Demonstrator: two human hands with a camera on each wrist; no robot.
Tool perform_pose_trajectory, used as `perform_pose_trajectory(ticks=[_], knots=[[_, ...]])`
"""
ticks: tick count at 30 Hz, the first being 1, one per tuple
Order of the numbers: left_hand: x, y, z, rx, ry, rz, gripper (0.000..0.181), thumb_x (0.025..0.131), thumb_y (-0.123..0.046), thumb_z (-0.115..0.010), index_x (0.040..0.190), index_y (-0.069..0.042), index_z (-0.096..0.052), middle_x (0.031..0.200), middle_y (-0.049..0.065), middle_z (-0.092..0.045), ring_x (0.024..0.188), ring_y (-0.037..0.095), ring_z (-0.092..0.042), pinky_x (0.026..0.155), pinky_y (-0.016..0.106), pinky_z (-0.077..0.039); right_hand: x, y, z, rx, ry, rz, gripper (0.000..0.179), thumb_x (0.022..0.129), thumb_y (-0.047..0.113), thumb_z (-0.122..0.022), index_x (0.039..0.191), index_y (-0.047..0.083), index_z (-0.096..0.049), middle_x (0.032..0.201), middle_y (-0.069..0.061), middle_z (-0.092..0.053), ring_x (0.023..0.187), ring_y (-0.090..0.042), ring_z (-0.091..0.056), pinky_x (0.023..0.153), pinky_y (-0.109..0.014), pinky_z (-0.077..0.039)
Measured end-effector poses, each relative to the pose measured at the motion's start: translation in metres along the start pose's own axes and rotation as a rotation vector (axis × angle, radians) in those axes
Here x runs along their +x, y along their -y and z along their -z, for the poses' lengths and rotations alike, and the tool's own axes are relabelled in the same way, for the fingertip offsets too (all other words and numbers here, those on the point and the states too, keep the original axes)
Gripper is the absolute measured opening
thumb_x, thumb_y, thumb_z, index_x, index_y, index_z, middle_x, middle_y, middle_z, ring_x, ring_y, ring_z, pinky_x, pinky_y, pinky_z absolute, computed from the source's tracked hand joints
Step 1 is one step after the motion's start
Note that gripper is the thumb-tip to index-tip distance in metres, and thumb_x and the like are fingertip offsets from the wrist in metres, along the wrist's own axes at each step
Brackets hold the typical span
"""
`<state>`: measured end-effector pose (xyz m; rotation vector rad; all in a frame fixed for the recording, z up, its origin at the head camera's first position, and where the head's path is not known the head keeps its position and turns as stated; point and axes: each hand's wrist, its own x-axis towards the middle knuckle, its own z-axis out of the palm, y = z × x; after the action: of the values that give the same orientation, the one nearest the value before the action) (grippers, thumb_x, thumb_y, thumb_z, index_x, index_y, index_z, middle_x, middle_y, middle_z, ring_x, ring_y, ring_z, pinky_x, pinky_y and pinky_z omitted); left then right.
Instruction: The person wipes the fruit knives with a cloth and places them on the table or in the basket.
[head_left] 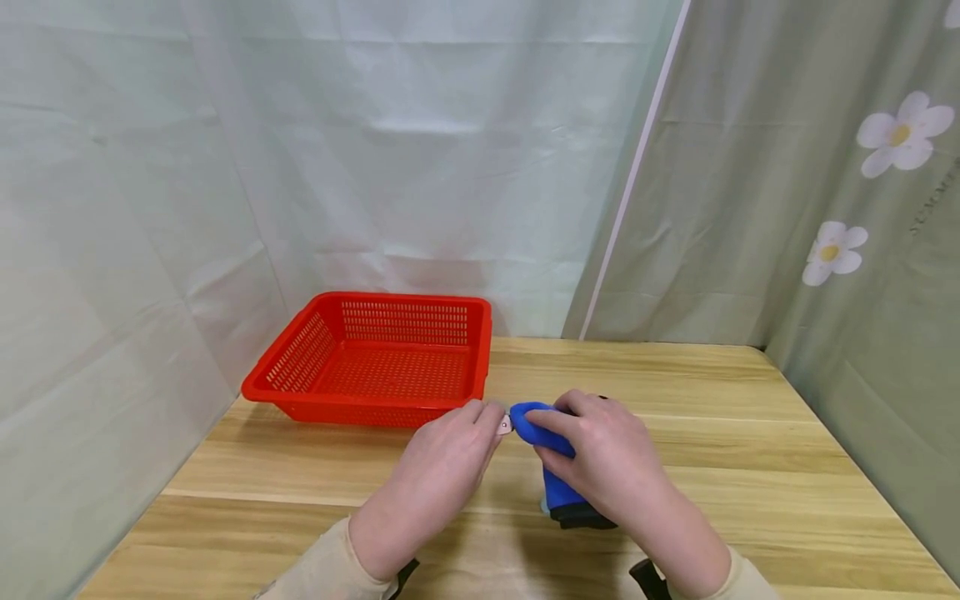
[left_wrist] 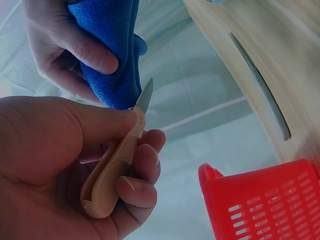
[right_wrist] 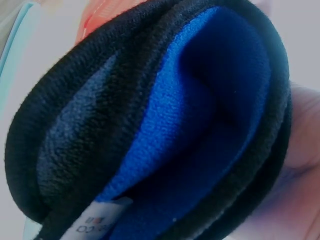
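My left hand [head_left: 438, 467] grips a folding knife [left_wrist: 112, 175] by its pale wooden handle, the thumb near the pivot. Its short blade [left_wrist: 145, 95] stands out from the handle, pointing up in the left wrist view. My right hand [head_left: 611, 450] pinches a blue cloth [head_left: 561, 490] with black edging, bunched and folded. The cloth is right by the blade; whether they touch is hard to tell. In the right wrist view the cloth [right_wrist: 175, 130] fills most of the picture, with a white label at its lower edge.
A red plastic basket [head_left: 405, 367] with slotted sides stands at the back left of the wooden table [head_left: 712, 417]. A slim grey strip-like object [left_wrist: 262, 90] lies on the table in the left wrist view. Pale curtains [head_left: 450, 167] hang behind and at the sides.
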<state>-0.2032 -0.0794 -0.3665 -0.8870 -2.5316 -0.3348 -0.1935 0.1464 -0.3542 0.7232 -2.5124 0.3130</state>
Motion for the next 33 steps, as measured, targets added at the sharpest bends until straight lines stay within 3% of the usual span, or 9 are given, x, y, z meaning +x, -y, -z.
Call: perform_pose_trajectory(ticks=[9,22,33], knots=[[0.0,-0.001,0.0,0.019,-0.023,-0.006,0.02,0.106,-0.017,-0.077,0.119,-0.005,-0.068,0.096,0.003,-0.067,0.073,0.014,-0.059,0.063,0.027,-0.055,-0.001,-0.003,-0.001,0.0,-0.005,0.0,0.04,0.08,0.025,-0.102,0.117,0.025,-0.086,0.104,-0.002,-0.074,0.087,-0.021,-0.071,0.077,-0.042,-0.06],[0.0,-0.001,-0.002,0.035,-0.065,-0.011,0.021,0.102,-0.016,-0.082,0.113,-0.005,-0.067,0.091,0.002,-0.064,0.069,0.014,-0.055,0.058,0.027,-0.051,0.0,-0.014,0.0,-0.004,0.013,-0.066,0.039,0.081,0.025,-0.101,0.118,0.023,-0.087,0.101,0.0,-0.073,0.084,-0.021,-0.072,0.071,-0.039,-0.059],[0.002,0.001,0.001,0.035,-0.04,0.018,0.022,0.102,-0.019,-0.082,0.114,-0.006,-0.069,0.085,0.0,-0.058,0.065,0.013,-0.047,0.053,0.021,-0.041,0.001,-0.023,0.004,-0.008,0.054,-0.131,0.036,0.086,0.025,-0.098,0.12,0.023,-0.086,0.103,-0.002,-0.074,0.085,-0.023,-0.072,0.069,-0.043,-0.059]])
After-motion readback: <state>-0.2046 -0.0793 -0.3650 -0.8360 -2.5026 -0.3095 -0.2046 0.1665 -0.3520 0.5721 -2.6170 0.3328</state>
